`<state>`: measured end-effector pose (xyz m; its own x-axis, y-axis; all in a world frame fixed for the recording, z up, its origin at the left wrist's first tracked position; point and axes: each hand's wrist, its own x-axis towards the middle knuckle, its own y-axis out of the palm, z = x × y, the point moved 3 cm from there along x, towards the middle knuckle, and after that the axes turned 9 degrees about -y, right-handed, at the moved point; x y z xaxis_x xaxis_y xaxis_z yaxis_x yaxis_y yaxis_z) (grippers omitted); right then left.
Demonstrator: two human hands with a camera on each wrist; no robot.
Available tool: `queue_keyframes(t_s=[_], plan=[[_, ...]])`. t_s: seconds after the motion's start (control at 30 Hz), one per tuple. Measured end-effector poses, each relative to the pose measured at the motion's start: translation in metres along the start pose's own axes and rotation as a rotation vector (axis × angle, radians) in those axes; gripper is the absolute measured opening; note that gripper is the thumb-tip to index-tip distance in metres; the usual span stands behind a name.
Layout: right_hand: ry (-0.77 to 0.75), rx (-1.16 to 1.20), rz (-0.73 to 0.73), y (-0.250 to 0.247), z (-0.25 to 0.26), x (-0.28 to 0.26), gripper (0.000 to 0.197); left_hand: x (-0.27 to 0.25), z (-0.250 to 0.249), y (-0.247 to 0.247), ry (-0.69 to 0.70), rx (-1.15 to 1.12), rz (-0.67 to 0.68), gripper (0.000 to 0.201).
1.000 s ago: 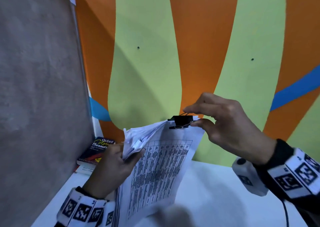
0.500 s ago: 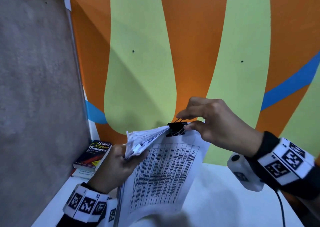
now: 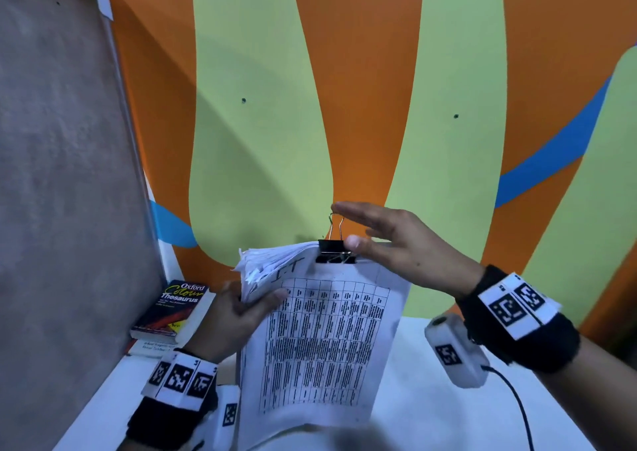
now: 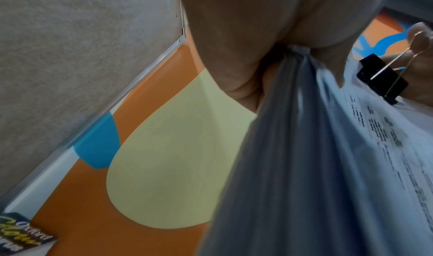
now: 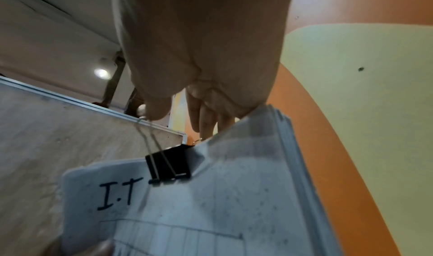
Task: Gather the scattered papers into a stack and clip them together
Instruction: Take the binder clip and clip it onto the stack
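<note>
A thick stack of printed papers (image 3: 320,340) is held upright above the white table (image 3: 431,399). My left hand (image 3: 248,309) grips its upper left corner, where the sheets fan apart. A black binder clip (image 3: 332,250) is clamped on the stack's top edge, with a wire handle standing up. My right hand (image 3: 365,230) hovers at the clip with straight fingers, thumb beside the clip body. In the right wrist view the thumb (image 5: 157,110) touches the tip of the binder clip's (image 5: 168,163) wire handle. The left wrist view shows the clip (image 4: 381,78) on the papers (image 4: 304,167).
An Oxford thesaurus book (image 3: 172,309) lies on another book at the table's back left corner. A grey pin board (image 3: 62,175) stands along the left side. The orange and green wall (image 3: 262,140) is close behind the stack. A black cable (image 3: 517,406) hangs from my right wrist.
My right hand was pinching the clip's handles onto the stack. Now its fingers have straightened and the clip sits clamped on the top edge. The left hand keeps its grip.
</note>
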<state>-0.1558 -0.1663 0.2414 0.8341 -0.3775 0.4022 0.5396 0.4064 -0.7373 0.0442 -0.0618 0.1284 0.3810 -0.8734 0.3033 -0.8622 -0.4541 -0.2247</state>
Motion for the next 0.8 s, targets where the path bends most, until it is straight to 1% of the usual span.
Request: queue_keyframes(t_s=[0.07,0.13,0.2,0.23,0.3,0.37,0.4,0.43,0.47,0.53,0.57,0.63,0.67,0.7,0.73,0.77,0.8], plan=[[0.025,-0.053,0.060,0.000,0.000,-0.003,0.086,-0.001,0.002,0.002,-0.019,-0.029,-0.005,0.012],[0.052,-0.220,0.173,0.003,-0.001,-0.006,0.102,-0.001,0.006,0.005,-0.040,-0.039,-0.009,0.023],[0.047,-0.366,0.258,0.010,-0.003,-0.008,0.111,0.000,0.012,0.007,-0.091,-0.062,-0.049,0.029],[0.049,-0.407,0.275,0.012,-0.005,-0.009,0.114,0.002,0.015,0.009,-0.103,-0.053,-0.051,0.037],[0.026,-0.519,0.279,0.018,-0.010,-0.008,0.115,0.004,0.020,0.013,-0.098,-0.035,0.003,0.061],[0.003,-0.632,0.256,0.022,-0.016,-0.006,0.108,0.005,0.020,0.017,-0.095,-0.064,0.053,0.081],[0.015,-0.639,0.236,0.022,-0.018,-0.006,0.104,0.005,0.018,0.018,-0.096,-0.084,0.062,0.085],[0.034,-0.611,0.217,0.021,-0.020,-0.006,0.098,0.004,0.016,0.020,-0.101,-0.110,0.068,0.081],[0.051,-0.570,0.199,0.021,-0.020,-0.006,0.092,0.003,0.010,0.022,-0.095,-0.151,0.072,0.069],[0.059,-0.509,0.182,0.020,-0.015,-0.007,0.077,0.000,-0.006,0.027,-0.082,-0.239,0.115,0.031],[0.064,-0.506,0.183,0.019,-0.014,-0.008,0.071,0.001,-0.007,0.028,-0.056,-0.217,0.132,0.021],[0.122,-0.590,0.214,0.010,-0.020,-0.011,0.061,0.001,-0.008,0.026,0.005,-0.174,0.135,0.023],[0.171,-0.618,0.212,0.002,-0.027,-0.015,0.051,0.001,-0.010,0.023,0.009,-0.187,0.115,0.018],[0.219,-0.568,0.153,-0.006,-0.038,-0.020,0.038,0.001,-0.004,0.018,0.007,-0.191,0.080,0.023],[0.267,-0.420,0.045,-0.012,-0.051,-0.028,0.026,0.002,0.001,0.014,0.005,-0.200,0.051,0.036],[0.291,-0.183,-0.097,-0.012,-0.063,-0.037,0.022,0.005,0.009,0.012,-0.012,-0.190,0.012,0.043],[0.282,0.069,-0.255,-0.008,-0.070,-0.046,0.018,0.006,0.013,0.011,-0.024,-0.162,-0.024,0.047]])
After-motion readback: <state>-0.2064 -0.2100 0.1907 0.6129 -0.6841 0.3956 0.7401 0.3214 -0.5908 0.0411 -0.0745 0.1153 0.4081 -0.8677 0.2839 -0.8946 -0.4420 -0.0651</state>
